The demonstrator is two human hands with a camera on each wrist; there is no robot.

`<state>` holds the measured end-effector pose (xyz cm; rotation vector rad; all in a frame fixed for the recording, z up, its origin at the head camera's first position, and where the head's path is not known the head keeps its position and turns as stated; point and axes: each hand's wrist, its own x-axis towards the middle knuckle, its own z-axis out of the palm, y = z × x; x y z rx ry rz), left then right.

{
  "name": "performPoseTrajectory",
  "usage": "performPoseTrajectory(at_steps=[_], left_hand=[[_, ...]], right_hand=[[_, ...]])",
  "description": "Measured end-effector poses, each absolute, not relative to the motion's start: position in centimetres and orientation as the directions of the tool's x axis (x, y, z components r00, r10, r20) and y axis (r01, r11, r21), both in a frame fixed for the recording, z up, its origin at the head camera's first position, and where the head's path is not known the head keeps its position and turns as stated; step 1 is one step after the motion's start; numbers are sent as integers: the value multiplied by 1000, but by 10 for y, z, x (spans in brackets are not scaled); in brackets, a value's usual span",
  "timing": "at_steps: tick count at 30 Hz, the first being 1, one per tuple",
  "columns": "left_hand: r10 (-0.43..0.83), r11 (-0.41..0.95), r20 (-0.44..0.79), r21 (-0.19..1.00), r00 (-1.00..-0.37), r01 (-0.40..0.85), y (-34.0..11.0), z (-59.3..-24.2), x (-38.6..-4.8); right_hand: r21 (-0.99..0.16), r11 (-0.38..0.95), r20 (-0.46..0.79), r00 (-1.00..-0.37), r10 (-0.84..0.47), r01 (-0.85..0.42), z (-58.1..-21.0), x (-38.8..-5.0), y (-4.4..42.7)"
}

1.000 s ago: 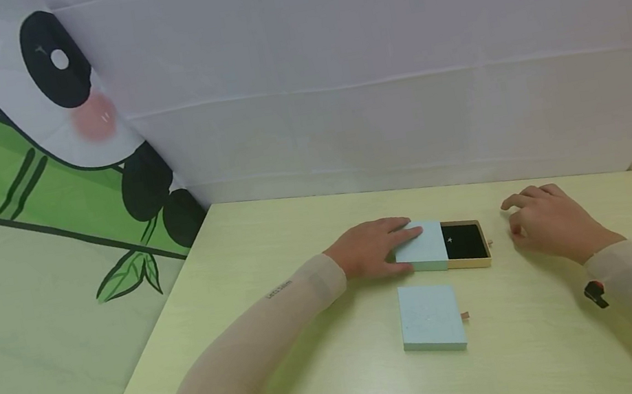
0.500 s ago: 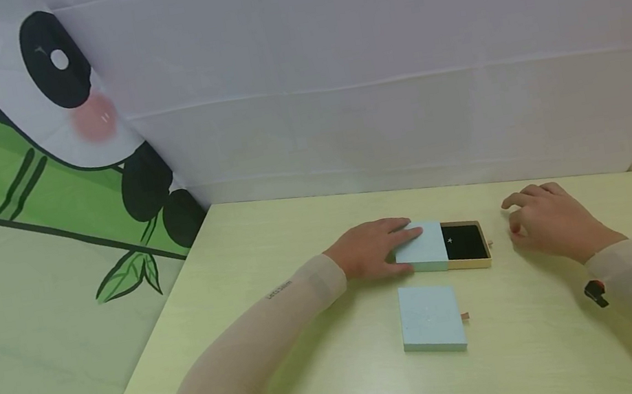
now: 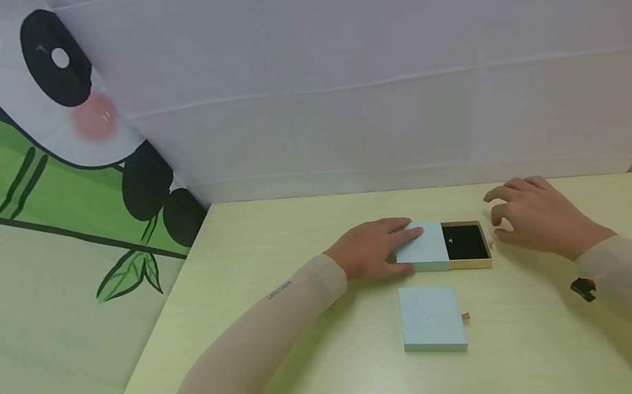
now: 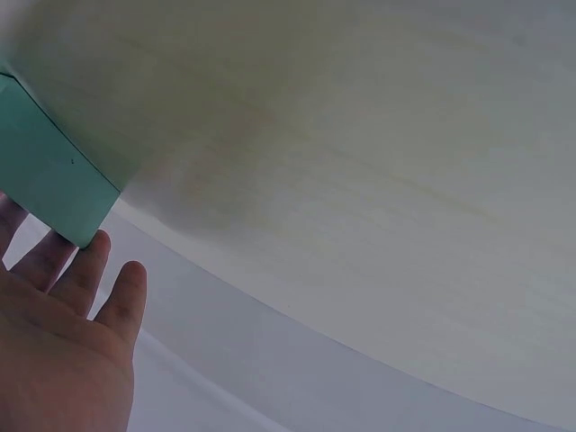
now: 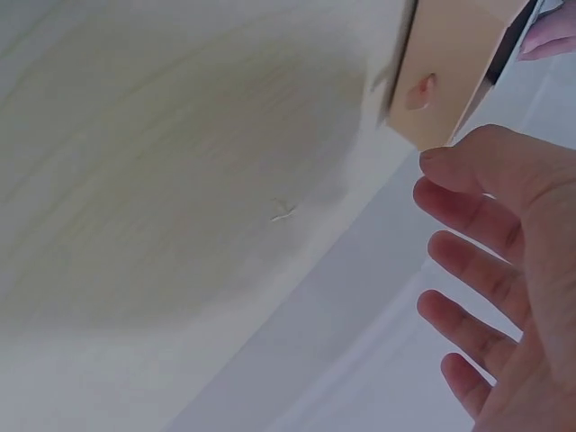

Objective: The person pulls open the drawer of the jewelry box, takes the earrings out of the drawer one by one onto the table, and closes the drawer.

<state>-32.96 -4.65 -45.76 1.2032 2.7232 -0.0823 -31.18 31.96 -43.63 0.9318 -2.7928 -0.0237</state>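
Note:
A light blue drawer box point(image 3: 421, 247) lies near the back of the table, its tray point(image 3: 467, 245) partly pulled out to the right. Black lining with a small white star-like shape shows inside the tray. My left hand point(image 3: 369, 251) holds the sleeve's left end, thumb at the near side and a finger across the top. Just right of the tray's short ribbon tab point(image 5: 421, 92) is my right hand point(image 3: 541, 215), fingers loosely bent, nothing held. A second light blue box point(image 3: 431, 318), closed, lies nearer me with a pink ribbon tab point(image 3: 466, 316) on its right.
The pale table point(image 3: 308, 226) meets a white cloth backdrop point(image 3: 365, 77) at its far edge. A cartoon panda print hangs at the left. In the right wrist view, a small pale mark or object point(image 5: 283, 214) shows on the tabletop; its kind is unclear.
My right hand has moved slightly left, closer to the tray's tab, and its fingers have spread a little. The left hand and both boxes stay in place.

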Motion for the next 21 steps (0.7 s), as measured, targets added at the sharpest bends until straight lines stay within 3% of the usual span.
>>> performPoseTrajectory(at_steps=[7, 21], left_hand=[[725, 679, -177, 20, -665, 734, -46, -457, -330], [722, 683, -179, 32, -668, 730, -46, -456, -329]], right_hand=[[90, 775, 218, -747, -628, -625, -429, -309, 306], [79, 774, 201, -750, -630, -629, -432, -310, 287]])
